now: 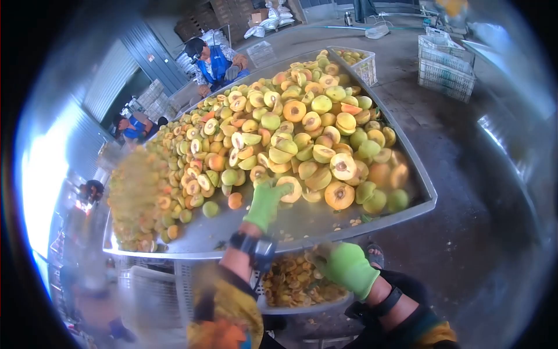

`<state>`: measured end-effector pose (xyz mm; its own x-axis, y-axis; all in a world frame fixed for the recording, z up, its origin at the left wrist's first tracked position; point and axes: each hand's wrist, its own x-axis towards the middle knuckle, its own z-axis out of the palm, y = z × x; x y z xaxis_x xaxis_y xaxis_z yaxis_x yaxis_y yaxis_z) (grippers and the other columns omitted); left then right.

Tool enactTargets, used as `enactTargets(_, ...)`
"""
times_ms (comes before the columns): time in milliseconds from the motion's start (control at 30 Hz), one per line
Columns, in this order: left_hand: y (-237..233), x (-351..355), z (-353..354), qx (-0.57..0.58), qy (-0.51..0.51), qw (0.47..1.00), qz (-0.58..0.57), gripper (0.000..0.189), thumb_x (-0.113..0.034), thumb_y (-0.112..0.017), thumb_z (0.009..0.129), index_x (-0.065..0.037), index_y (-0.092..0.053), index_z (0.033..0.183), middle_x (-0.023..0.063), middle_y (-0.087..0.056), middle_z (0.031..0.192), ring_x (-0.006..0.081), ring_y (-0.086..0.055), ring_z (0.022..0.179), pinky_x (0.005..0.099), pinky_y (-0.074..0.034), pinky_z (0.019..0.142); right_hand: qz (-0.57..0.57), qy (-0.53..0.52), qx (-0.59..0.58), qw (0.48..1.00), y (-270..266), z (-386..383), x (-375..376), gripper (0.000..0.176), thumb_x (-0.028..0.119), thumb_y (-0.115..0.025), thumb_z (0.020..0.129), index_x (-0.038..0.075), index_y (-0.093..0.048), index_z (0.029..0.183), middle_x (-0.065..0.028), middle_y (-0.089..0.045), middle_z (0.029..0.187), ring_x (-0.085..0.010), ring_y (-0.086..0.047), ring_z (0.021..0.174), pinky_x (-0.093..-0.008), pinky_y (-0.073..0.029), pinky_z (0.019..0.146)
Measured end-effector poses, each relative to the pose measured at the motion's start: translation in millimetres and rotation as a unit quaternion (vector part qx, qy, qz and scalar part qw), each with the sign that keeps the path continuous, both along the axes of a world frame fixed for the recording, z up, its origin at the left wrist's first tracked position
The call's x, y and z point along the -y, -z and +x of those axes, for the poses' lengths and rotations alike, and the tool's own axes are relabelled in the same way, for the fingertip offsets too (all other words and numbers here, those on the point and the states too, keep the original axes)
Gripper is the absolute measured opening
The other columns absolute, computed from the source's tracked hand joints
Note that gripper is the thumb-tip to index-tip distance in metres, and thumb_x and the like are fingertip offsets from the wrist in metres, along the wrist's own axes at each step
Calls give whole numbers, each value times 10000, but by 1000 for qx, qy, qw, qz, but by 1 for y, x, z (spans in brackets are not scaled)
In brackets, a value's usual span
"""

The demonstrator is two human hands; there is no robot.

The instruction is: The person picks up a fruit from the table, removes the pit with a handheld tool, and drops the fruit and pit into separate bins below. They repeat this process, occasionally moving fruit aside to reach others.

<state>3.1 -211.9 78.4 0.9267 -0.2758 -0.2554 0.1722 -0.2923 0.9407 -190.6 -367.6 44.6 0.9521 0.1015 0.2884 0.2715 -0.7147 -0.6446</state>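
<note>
A big heap of yellow-green halved fruit lies on a metal table. My left hand, in a green glove, reaches over the table to the heap's near edge, its fingers at a cut fruit half. Whether the fingers grip that half is unclear. Over the table's near rim is my right hand, gloved in green too, with fingers curled above a basket of small fruit pieces. What it holds, if anything, is too blurred to make out.
White crates are stacked at the right back, and another crate stands against the table's far corner. Two people in blue sit along the table's far left side. An empty-looking crate is below the near left rim.
</note>
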Motion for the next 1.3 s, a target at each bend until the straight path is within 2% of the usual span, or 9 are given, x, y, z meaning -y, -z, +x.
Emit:
enactTargets(167, -25, -46, -90, -69, 52, 967, -241, 330, -144, -610, 903, -3, -564, 1197, 117, -647, 1037, 215, -643, 890, 333, -545, 771, 208, 14, 41, 977, -18, 4, -45, 167, 181, -648, 913, 39, -570, 875, -187, -590, 668, -375, -591, 589, -439, -442, 524)
enactTargets(467, 8, -98, -149, 23, -111, 943, -312, 399, -308, -505, 995, 2, -535, 1244, 154, -625, 1110, 316, -617, 1055, 470, -487, 952, 109, -7, 18, 994, -34, -2, -110, 357, 347, -568, 958, -7, -569, 1004, -186, -623, 645, -356, -619, 542, -446, -471, 487)
enactTargets(567, 3, -102, -144, -70, -109, 892, -434, 422, 104, -595, 826, 43, -508, 1234, 154, -619, 1171, 224, -626, 1060, 341, -489, 939, 79, 3, 7, 997, -23, 7, -123, 366, 333, -560, 965, -23, -559, 1049, -182, -625, 656, -351, -610, 522, -438, -466, 472)
enactTargets(667, 11, -103, -145, -64, -165, 859, -480, 334, 19, -559, 893, 37, -515, 1224, 146, -614, 1158, 254, -630, 1029, 371, -505, 908, 117, -6, 29, 993, -32, 11, -130, 230, 203, -601, 954, -20, -549, 940, -201, -545, 577, -359, -566, 493, -418, -433, 455)
enactTargets(733, -6, -102, -145, -42, -154, 889, -429, 436, -359, -480, 992, 17, -540, 1205, 174, -609, 1143, 318, -616, 1023, 458, -503, 925, 123, -26, -23, 992, -35, 12, -135, 208, 180, -587, 958, -24, -558, 989, -192, -579, 643, -335, -575, 527, -399, -440, 475)
enactTargets(1000, -5, -98, -148, 44, -237, 916, -322, 311, -286, -481, 995, -25, -548, 1152, 149, -613, 1126, 271, -639, 941, 408, -553, 818, -78, -168, -56, 981, -19, 17, -144, 298, 72, -537, 956, -16, -541, 1241, -88, -602, 1028, -207, -578, 805, -295, -459, 611)
enactTargets(1067, -3, -97, -150, 39, -242, 918, -312, 305, -285, -484, 995, -30, -543, 1150, 146, -614, 1122, 265, -643, 919, 401, -559, 801, -154, -96, 257, 949, 0, 22, -149, 234, 219, -519, 985, -10, -563, 962, -156, -578, 607, -320, -602, 531, -398, -445, 462)
enactTargets(1167, -2, -98, -148, 20, -234, 917, -323, 370, -344, -476, 1000, -20, -528, 1170, 149, -615, 1107, 273, -642, 912, 404, -554, 804, 163, -57, 9, 985, -12, 13, -152, 253, 226, -518, 974, -24, -553, 995, -155, -578, 603, -321, -598, 520, -399, -449, 458)
enactTargets(1300, -13, -87, -151, 3, -293, 874, -388, 457, -403, -412, 1018, 9, -514, 1187, 163, -614, 1088, 282, -635, 917, 403, -547, 805, 109, -15, 39, 993, 2, 19, -164, 282, 241, -529, 965, -36, -541, 1014, -152, -589, 608, -315, -610, 527, -405, -452, 459)
